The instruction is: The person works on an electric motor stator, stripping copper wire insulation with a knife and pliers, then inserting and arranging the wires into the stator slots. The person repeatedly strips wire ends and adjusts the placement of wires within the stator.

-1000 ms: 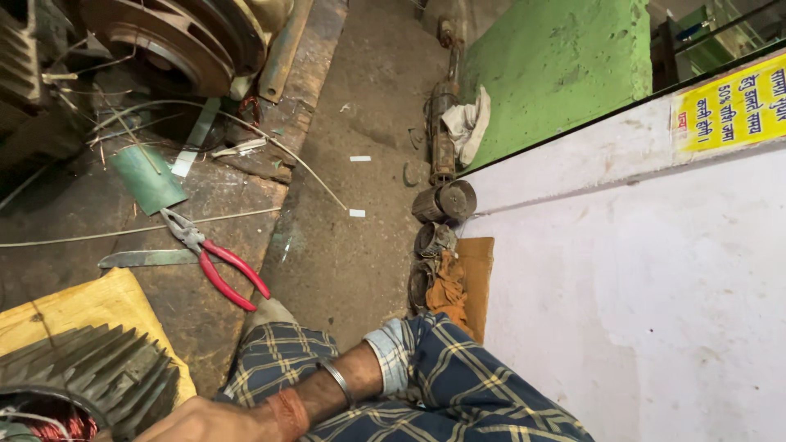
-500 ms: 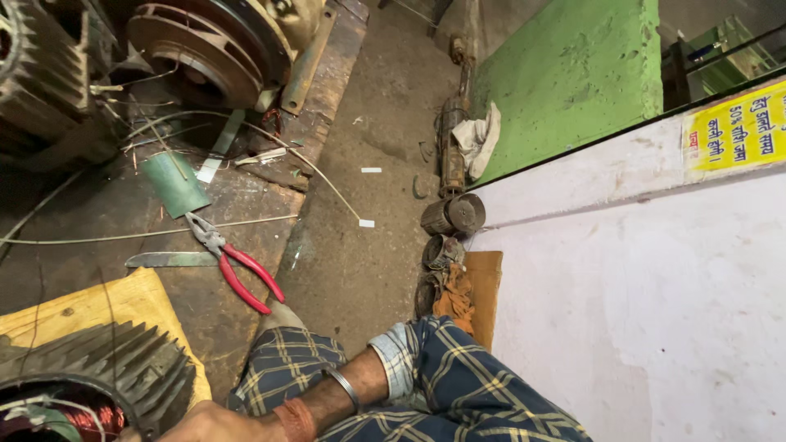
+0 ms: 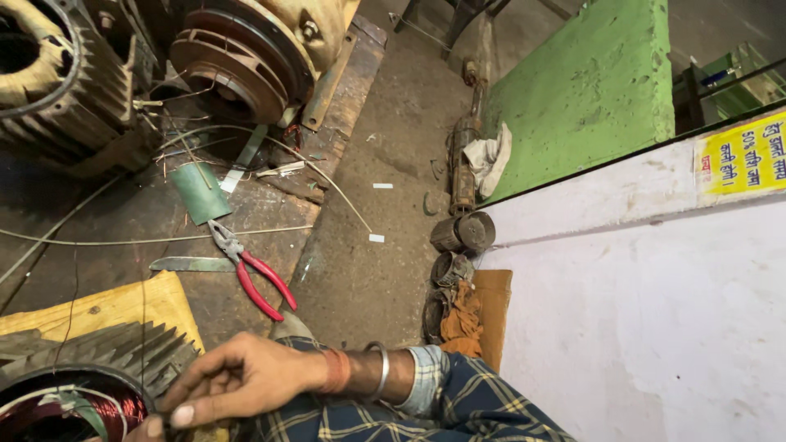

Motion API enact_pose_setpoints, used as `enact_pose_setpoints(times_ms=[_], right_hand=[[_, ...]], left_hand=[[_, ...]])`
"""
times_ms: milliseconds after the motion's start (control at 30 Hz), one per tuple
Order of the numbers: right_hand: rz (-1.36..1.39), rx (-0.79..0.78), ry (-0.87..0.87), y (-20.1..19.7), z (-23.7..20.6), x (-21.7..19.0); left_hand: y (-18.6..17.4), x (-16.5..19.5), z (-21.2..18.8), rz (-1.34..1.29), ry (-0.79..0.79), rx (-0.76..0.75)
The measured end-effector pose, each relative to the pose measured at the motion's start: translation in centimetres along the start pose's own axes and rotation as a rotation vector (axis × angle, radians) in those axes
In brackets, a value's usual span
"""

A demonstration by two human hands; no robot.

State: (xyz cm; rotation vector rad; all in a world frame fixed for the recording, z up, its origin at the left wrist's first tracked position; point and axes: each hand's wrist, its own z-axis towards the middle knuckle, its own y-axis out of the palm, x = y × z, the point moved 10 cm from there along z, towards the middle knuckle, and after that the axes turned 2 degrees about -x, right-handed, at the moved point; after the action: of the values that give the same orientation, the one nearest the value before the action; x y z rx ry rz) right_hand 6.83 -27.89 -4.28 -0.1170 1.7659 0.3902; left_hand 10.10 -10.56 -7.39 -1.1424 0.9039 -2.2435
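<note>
View from above onto a grimy workshop floor. At the bottom edge, the right hand [image 3: 237, 381] reaches in from the right, wearing an orange thread and a metal bangle at the wrist, with a checked sleeve behind it. Its thumb and fingertips are pinched together on something small and dark at the rim of a finned motor stator [image 3: 90, 372], whose copper windings [image 3: 115, 409] show inside the bore; what exactly is pinched is too small to tell. The left hand is out of view.

The stator rests on a yellow wooden board [image 3: 123, 303]. Just beyond lie red-handled pliers [image 3: 254, 278] and a flat blade [image 3: 188, 263], near a green sheet scrap [image 3: 201, 192] and loose wires. Larger motor housings [image 3: 237, 57] stand at the far side.

Judging from the pinch, this fine work near the windings goes best with a light, steady pull along the slot, keeping the wire's coating from scraping on the metal fins.
</note>
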Motion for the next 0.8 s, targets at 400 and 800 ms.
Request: enact_pose_setpoints(times_ms=[400, 800], right_hand=[[0.161, -0.145, 0.233, 1.2, 4.9, -3.1], [0.002, -0.251, 0.178, 1.9, 6.1, -4.2]], left_hand=[[-0.8, 0.2, 0.3, -0.003, -0.028, 0.008], [-1.5, 0.3, 0.6, -0.002, -0.045, -0.007]])
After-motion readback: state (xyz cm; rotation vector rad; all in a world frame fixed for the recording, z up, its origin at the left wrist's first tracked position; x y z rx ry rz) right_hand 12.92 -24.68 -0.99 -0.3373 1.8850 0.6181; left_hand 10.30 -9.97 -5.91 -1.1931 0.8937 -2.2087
